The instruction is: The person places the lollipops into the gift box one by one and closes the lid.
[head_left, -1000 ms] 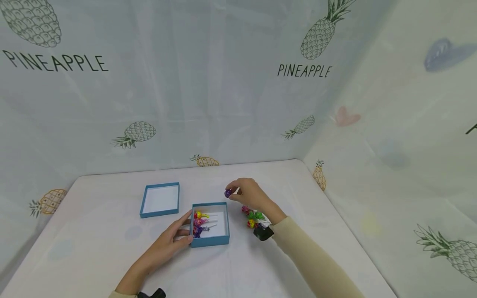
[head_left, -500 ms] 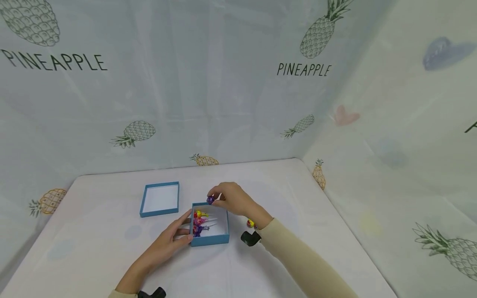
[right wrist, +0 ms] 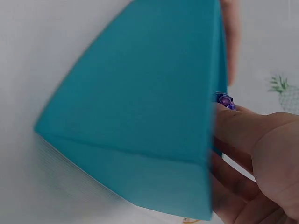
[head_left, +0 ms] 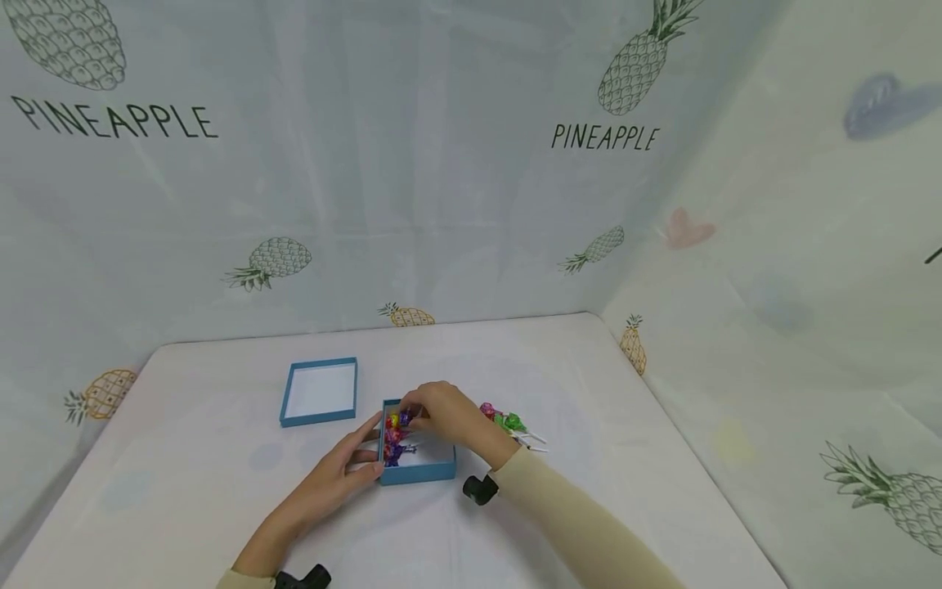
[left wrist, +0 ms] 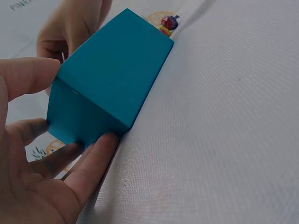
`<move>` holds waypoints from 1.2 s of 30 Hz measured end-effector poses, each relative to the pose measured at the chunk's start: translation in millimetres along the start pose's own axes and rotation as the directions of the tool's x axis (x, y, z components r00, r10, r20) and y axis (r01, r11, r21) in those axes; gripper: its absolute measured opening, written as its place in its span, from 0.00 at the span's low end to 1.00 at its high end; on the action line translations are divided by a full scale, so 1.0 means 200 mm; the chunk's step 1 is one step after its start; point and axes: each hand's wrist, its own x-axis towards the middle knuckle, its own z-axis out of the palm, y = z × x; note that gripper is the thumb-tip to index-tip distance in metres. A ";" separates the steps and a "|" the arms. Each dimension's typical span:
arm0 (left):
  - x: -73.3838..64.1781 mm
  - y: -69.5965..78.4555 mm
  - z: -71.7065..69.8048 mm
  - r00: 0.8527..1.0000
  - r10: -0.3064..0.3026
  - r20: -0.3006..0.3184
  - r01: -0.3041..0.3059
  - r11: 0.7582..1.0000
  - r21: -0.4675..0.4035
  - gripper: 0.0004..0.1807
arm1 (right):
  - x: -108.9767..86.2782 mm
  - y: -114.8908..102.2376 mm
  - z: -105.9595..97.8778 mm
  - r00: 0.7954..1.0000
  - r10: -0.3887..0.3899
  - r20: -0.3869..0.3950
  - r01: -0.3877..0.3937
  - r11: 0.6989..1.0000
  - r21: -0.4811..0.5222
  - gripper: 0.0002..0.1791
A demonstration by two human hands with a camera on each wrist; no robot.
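Observation:
An open blue box [head_left: 418,473] with a white inside stands on the table, several wrapped lollipops [head_left: 393,438] lying along its left wall. My left hand [head_left: 344,468] rests against that wall; in the left wrist view its fingers [left wrist: 96,161] are spread over the blue side and the thumb touches a corner. Reaching inside, my right hand [head_left: 444,413] pinches a purple lollipop [head_left: 405,418] near the far left corner, beside a yellow one. The right wrist view shows the purple wrapper [right wrist: 226,101] at the fingertips, while the box wall covers part of the fingers.
A blue-rimmed lid [head_left: 320,391] lies with its white inside up, left of and behind the box. To the right, partly behind the right forearm, is a small pile of lollipops [head_left: 511,422], pink and green ones showing. White cloth covers the table [head_left: 177,458].
My right hand has moved left and down with the purple lollipop, from beside the box over its rim to the inside. The left hand keeps its place on the box.

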 end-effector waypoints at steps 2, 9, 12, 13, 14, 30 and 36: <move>0.00 0.00 0.00 1.000 0.002 0.000 -0.002 1.000 0.002 0.43 | 0.00 0.00 0.02 1.000 -0.001 -0.001 0.001 1.000 -0.014 0.15; 0.00 0.00 0.00 1.000 -0.001 -0.001 0.001 1.000 -0.002 0.43 | 0.01 0.00 0.08 1.000 -0.001 -0.016 -0.001 0.994 -0.106 0.15; 0.00 0.00 0.00 1.000 -0.004 0.000 0.004 1.000 -0.002 0.43 | 0.01 0.01 0.10 1.000 0.004 -0.022 -0.006 0.992 -0.125 0.15; 0.00 0.00 0.00 1.000 -0.005 0.000 0.005 1.000 -0.002 0.43 | 0.01 0.01 0.10 1.000 0.006 -0.025 -0.009 0.992 -0.128 0.15; 0.00 0.00 0.00 1.000 -0.005 0.000 0.005 1.000 -0.002 0.43 | 0.01 0.00 0.11 1.000 0.009 -0.029 -0.012 0.992 -0.129 0.15; 0.00 -0.01 0.00 1.000 0.001 0.007 -0.001 1.000 -0.007 0.43 | 0.00 0.00 0.10 1.000 0.009 -0.026 -0.013 0.989 -0.147 0.15; 0.01 -0.01 0.01 1.000 -0.002 0.000 0.002 1.000 0.005 0.43 | -0.03 0.01 0.02 0.997 0.014 -0.072 -0.017 0.999 -0.050 0.13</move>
